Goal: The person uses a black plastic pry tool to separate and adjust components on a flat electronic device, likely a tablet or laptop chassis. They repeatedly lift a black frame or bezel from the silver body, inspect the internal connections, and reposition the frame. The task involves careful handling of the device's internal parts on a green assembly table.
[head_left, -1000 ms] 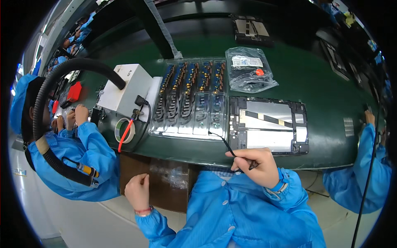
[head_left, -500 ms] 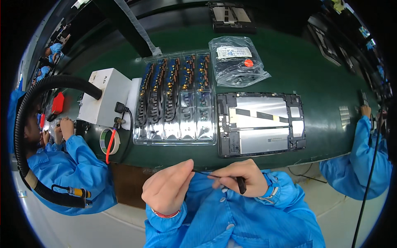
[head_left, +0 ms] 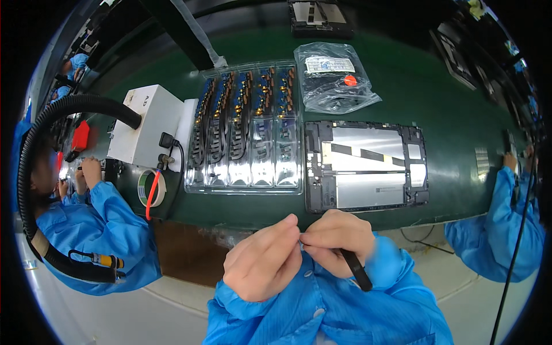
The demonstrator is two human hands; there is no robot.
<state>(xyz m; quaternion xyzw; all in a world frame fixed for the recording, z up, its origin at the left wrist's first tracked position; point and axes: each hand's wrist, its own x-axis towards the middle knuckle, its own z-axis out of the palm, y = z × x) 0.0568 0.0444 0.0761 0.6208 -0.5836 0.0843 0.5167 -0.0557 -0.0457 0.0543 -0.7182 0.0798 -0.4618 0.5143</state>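
Note:
My left hand (head_left: 261, 261) is closed in a pinch, fingertips pressed together. Whatever they hold is too small or hidden to name. Touching it or nearly so, my right hand (head_left: 339, 237) also pinches something tiny at its fingertips. A slim black tool (head_left: 357, 270) is tucked in my right hand, its blunt end slanting down toward my right sleeve; the rest of it is hidden. Both hands are in front of the bench edge, just below an opened tablet housing (head_left: 368, 192) with silver plates and a black frame.
Left of the housing lies a clear tray (head_left: 244, 190) of flex cables with small boards. Behind are a clear bag (head_left: 336, 95) and another housing (head_left: 319, 23). A white box (head_left: 144, 123) with a black hose and a tape roll (head_left: 152, 190) stand left. Co-workers sit on both sides.
My hands have come together, the left moving right. The thin dark strip between them no longer shows. The black tool's end has swung lower and shows more of its length.

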